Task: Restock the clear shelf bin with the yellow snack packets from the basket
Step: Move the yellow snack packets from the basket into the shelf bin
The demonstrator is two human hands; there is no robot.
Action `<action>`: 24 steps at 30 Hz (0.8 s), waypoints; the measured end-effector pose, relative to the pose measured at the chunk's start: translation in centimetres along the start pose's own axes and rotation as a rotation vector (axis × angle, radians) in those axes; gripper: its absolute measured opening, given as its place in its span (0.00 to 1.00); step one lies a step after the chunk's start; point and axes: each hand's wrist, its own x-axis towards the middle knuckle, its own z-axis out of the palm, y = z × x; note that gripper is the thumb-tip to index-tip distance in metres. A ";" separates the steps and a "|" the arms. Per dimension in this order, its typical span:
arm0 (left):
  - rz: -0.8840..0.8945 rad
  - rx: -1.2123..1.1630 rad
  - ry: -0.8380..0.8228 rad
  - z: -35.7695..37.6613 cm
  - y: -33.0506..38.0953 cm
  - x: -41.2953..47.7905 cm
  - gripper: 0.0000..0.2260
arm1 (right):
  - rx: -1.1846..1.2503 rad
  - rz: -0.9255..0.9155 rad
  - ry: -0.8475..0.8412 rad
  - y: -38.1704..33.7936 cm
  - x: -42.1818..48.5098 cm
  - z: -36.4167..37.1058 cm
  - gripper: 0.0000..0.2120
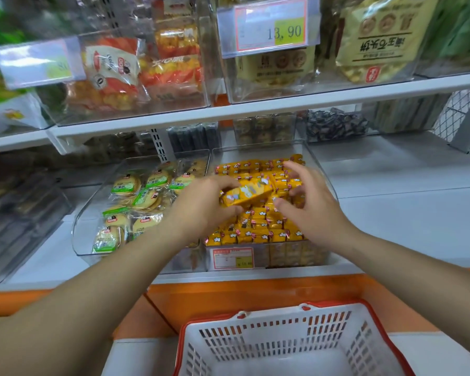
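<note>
— What are the hands doing?

— The left hand grips one yellow packet by its left end, fingers curled over the top and thumb beneath. It holds the packet tilted above the clear bin.

— And the other one?

— The right hand holds nothing. Its fingers are spread and loosely bent, and the thumb is just beside the packet's right end. I cannot tell whether it touches.

— Where is the rest of the stock?

— Rows of yellow packets fill the bin under both hands, stacked close to the rim. A red-bordered price tag sits on the bin's front wall.

— What is around it?

— Just beside it on the left is a neighbouring bin, also clear, with round biscuit packs bearing green labels. The upper shelf carries more clear bins of bagged snacks, one fronted by a price label reading 13.90.

— And the basket?

— The basket, white with a red rim, is at the bottom of the view. It is below the shelf's orange edge and nearer the person than the bin.
</note>
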 end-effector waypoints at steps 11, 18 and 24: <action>-0.038 -0.433 0.081 -0.7 1.8 -3.3 0.22 | 0.374 0.046 -0.369 -2.9 0.1 -0.7 0.11; 0.070 0.104 0.101 0.8 -0.5 -3.8 0.14 | 0.406 0.050 -0.190 -2.4 1.3 -1.4 0.28; 0.267 0.337 0.003 1.9 -1.9 -4.9 0.13 | 0.357 0.075 0.033 -2.3 2.2 -0.3 0.22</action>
